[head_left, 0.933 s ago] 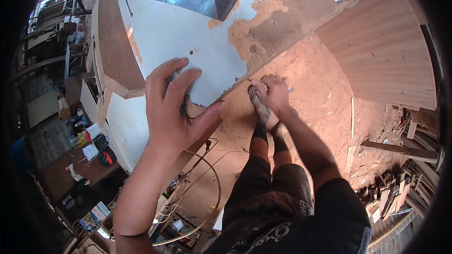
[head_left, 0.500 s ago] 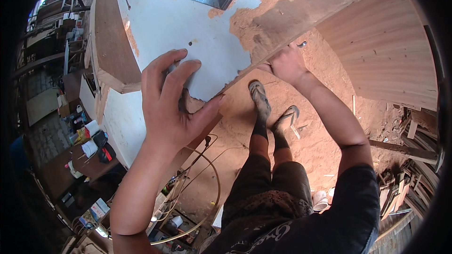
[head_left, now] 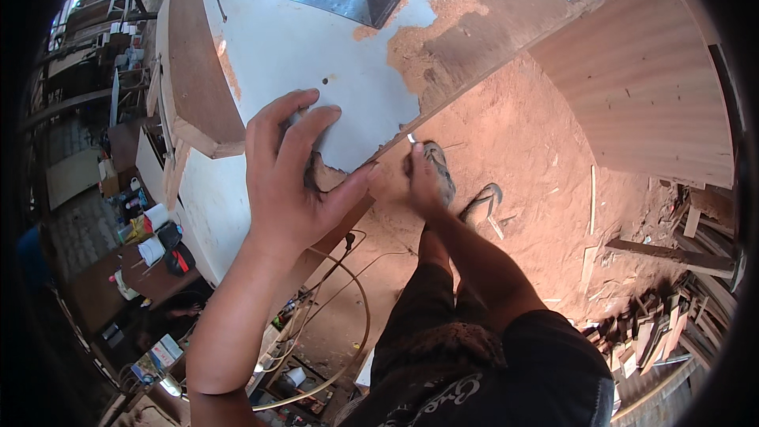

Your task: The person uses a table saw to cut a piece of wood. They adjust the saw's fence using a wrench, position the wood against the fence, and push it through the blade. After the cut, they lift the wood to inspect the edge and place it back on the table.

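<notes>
My left hand grips the corner of a worn, white-topped workbench. Its fingers rest on the top and its thumb presses along the front edge, beside a chipped, dark patch. My right hand is closed just below that edge, in front of my sandalled foot. A small pale tip shows above its fingers; the thing it belongs to is mostly hidden. Farther back on the bench lies a try square with a shiny metal blade and a dark stock.
A thick wooden block stands at the bench's left side, with a nail near it. A wooden panel rises at the right. Scrap wood is piled at lower right. A looped hose hangs below the bench.
My right hand has come from under the bench edge at the right, down and left toward my left hand. My left hand keeps its hold on the corner.
</notes>
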Motion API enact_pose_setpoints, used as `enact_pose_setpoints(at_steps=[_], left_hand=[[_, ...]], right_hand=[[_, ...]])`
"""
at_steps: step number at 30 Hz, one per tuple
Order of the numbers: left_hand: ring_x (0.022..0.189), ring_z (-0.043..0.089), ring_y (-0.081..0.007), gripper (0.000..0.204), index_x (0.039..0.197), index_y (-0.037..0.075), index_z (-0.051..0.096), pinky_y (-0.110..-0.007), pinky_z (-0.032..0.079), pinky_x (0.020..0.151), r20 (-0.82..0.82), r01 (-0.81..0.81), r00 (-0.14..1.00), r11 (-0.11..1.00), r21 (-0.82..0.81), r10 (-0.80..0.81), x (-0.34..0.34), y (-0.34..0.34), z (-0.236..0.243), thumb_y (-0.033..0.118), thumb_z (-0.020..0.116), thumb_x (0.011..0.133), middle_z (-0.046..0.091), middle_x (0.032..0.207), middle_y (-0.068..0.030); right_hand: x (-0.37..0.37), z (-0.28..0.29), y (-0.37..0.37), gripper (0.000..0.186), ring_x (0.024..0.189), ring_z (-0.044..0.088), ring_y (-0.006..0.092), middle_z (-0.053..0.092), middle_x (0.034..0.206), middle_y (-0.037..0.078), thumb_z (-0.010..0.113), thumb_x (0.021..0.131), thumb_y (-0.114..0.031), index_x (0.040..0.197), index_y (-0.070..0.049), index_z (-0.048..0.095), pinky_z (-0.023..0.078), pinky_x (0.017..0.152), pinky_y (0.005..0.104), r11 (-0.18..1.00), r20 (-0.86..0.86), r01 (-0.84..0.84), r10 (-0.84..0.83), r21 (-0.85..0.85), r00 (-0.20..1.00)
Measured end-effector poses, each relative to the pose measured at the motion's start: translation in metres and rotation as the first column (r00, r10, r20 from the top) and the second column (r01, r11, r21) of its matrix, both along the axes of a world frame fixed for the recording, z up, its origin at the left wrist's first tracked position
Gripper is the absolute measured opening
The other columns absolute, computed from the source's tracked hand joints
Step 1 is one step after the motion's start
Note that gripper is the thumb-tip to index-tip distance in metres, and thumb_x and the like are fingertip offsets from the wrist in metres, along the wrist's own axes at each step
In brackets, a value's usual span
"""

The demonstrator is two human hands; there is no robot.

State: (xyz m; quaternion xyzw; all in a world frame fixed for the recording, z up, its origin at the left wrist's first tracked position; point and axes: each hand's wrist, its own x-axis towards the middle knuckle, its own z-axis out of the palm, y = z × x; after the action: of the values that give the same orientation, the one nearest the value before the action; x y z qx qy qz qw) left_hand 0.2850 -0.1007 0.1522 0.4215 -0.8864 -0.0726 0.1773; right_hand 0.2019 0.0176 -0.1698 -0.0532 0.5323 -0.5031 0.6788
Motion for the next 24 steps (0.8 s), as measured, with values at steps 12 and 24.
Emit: enact_pose_setpoints(at_steps=[12,24], left_hand=[[0.13,0.06,-0.0404,0.068,0.138,0.007,0.064,-0.05,0.05,0.108,0.064,0.015,0.998,1.0,0.016,-0.016,-0.002,0.0,0.004,0.033,0.095,0.083,0.059,0.143,-0.0201],[0.135,0.058,-0.0399,0.07,0.14,0.004,0.061,-0.05,0.05,0.111,0.071,0.004,0.997,0.997,0.075,-0.01,-0.002,0.002,0.007,0.024,0.094,0.083,0.054,0.147,-0.0238]], right_hand=[[-0.176,0.054,-0.083,0.05,0.094,0.065,0.0216,0.072,0.094,0.004,0.068,0.1,-0.062,0.103,-0.014,0.08,0.041,0.094,0.043,0.611,-0.919,-0.786,-0.25,0.093,-0.303],[-0.176,0.078,-0.112,0.051,0.115,0.062,0.0191,0.074,0.112,0.002,0.063,0.104,-0.06,0.114,-0.013,0.08,0.041,0.1,0.0369,0.521,-0.826,-0.845,-0.42,0.12,-0.376]])
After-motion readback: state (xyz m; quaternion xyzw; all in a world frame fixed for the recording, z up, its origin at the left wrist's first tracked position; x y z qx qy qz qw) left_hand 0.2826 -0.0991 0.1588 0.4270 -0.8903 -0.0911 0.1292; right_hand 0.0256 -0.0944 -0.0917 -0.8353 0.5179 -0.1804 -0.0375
